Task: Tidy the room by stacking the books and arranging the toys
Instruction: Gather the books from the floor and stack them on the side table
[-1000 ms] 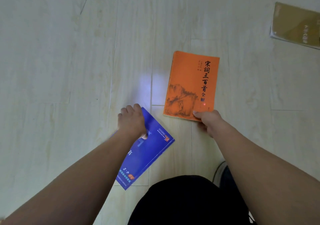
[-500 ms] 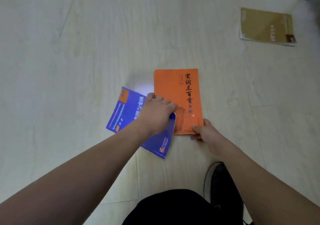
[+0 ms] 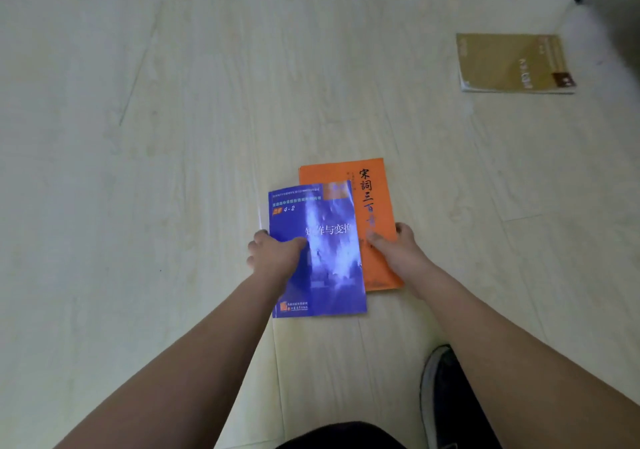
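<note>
- Since half a second ago the blue book (image 3: 317,247) has swung from a slant beside the orange book (image 3: 363,213) to lie nearly square over its left part, and the view has dropped closer to the floor.
- The left hand (image 3: 273,258) grips the blue book's left edge: the thumb lies across the cover and the knuckles curl round the edge, with the fingers below hidden.
- The right hand (image 3: 394,247) holds the orange book at its right edge, the thumb pressed on the cover and the fingers curled round the edge.
- The blue book sits offset from the orange one, shifted left and toward the person, so the orange top edge and right strip remain uncovered.
- To finish this step well, I judge the blue book should slide right and away until its edges meet the orange book's, the right hand keeping the lower one pinned so it does not skate on the smooth wooden floor (image 3: 173,137).
- The thin blue cover looks floppy; pushing from one edge alone may buckle it.
- Count: three books in view, two overlapping here and a tan book (image 3: 512,64) well apart, beyond and right of the orange book.
- No toys show in this view.
- One dark shoe (image 3: 440,389) is nearer than the orange book.
</note>
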`<state>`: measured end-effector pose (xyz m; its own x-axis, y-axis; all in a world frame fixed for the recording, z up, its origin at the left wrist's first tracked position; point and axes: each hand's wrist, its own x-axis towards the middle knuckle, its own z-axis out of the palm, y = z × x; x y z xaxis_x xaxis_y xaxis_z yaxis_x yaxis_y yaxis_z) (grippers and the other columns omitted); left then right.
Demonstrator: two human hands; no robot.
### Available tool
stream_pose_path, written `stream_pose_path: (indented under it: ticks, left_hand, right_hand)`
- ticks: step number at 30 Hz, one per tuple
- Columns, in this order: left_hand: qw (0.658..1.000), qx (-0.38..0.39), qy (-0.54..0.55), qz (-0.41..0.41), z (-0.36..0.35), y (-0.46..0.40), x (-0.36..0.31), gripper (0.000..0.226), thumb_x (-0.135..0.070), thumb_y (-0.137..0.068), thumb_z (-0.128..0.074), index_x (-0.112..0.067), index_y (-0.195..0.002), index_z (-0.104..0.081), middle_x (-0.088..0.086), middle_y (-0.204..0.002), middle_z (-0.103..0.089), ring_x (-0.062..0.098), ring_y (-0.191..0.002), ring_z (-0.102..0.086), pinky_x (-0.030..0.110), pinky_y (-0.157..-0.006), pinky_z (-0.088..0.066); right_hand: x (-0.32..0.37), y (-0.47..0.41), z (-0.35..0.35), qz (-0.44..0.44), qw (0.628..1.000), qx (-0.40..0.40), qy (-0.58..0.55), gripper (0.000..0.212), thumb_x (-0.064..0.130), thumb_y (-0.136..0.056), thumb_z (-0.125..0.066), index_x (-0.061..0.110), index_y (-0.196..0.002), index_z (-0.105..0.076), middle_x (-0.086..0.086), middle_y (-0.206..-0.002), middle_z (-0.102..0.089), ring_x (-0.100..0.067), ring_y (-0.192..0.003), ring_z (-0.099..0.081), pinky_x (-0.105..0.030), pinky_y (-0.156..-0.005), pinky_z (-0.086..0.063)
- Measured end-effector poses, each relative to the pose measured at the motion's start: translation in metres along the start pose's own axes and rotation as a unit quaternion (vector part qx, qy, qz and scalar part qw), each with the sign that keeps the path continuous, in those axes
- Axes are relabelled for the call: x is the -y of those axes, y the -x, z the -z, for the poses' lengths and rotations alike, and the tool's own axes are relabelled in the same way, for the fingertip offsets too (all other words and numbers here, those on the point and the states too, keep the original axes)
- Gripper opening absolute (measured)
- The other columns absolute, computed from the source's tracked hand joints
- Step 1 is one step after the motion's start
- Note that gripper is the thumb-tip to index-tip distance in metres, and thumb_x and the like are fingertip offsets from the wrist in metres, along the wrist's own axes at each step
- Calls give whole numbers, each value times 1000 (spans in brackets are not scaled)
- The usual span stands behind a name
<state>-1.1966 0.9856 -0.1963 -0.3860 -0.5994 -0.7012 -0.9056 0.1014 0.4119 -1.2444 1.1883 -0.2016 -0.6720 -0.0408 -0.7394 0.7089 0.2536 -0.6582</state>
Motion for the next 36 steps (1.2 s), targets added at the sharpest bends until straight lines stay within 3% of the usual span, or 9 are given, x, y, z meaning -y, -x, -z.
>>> stream_pose_path:
  ticks: [6, 11, 14, 16, 18, 21, 27, 32, 36]
  left_hand:
    - [988, 101, 111, 35, -30, -15, -17, 89, -50, -42, -79, -22, -120, -44, 7, -122, -57, 33, -101, -65, 53, -82, -58]
    - [978, 138, 152, 42, -23, 2, -40, 71, -29, -62, -79, -17, -117, -38, 10, -117, -60, 32, -95, -69, 52, -77, -60]
    - [964, 200, 173, 30, -16, 12, -51, 43, -23, -82, -74, -15, -117, -50, 4, -101, -71, 19, -76, -74, 28, -55, -58]
    - [951, 247, 187, 6, -11, 18, -58, 23, -18, -86, -69, -17, -106, -58, -3, -87, -76, 13, -68, -75, 23, -50, -52]
    - [939, 260, 224, -24, -10, 22, -68, 14, -8, -87, -60, -15, -99, -59, -3, -83, -77, 13, -68, -75, 23, -54, -56]
    - [917, 272, 273, -106, -13, 27, -80, 29, 7, -81, -47, -8, -103, -56, 5, -94, -75, 21, -81, -75, 32, -67, -59]
    - [893, 273, 283, -218, -27, 45, -92, 55, 7, -54, -44, -6, -106, -59, 8, -90, -71, 21, -77, -69, 32, -62, -56]
    - [917, 257, 239, -191, -38, 51, -85, 32, 8, -81, -50, -4, -110, -60, 5, -92, -75, 21, -83, -73, 31, -62, -58]
    - [927, 309, 144, -156, -40, 77, -101, 30, -8, -85, -58, -5, -115, -56, 5, -105, -76, 26, -96, -75, 42, -81, -59]
  right_hand:
    - [-9, 2, -2, -1, 999, 20, 33, 50, 29, -93, -64, 14, -128, -32, -10, -123, -58, -28, -102, -66, -41, -83, -56]
    - [-6, 4, 1, -29, 997, 22, -63, 41, 11, -95, -61, 18, -126, -35, -9, -117, -61, -30, -95, -68, -51, -77, -58]
    - [-4, 10, 9, -8, 992, 44, -122, 36, 11, -96, -60, 24, -122, -39, -4, -116, -63, -31, -97, -70, -61, -78, -56]
    - [1, 16, 17, 35, 989, 49, -133, 35, 5, -96, -58, 19, -121, -39, -6, -121, -63, -34, -102, -68, -63, -81, -54]
    - [10, 21, 28, 79, 986, 52, -139, 36, 0, -95, -57, 14, -122, -38, -10, -125, -62, -37, -106, -66, -62, -84, -53]
    - [31, 29, 40, 134, 978, 38, -156, 43, 2, -91, -64, 11, -124, -38, -10, -117, -68, -39, -105, -66, -58, -85, -55]
    - [71, 44, 52, 258, 943, -69, -200, 28, 17, -81, -78, 13, -105, -63, -2, -99, -74, -20, -91, -71, -37, -80, -59]
    - [55, 46, 47, 217, 951, -95, -201, 27, 23, -78, -81, 16, -101, -69, -4, -96, -76, -21, -89, -73, -40, -77, -60]
    - [63, 62, 69, 108, 956, -119, -247, 32, 44, -76, -79, 25, -97, -65, 0, -89, -77, -19, -79, -75, -45, -78, -60]
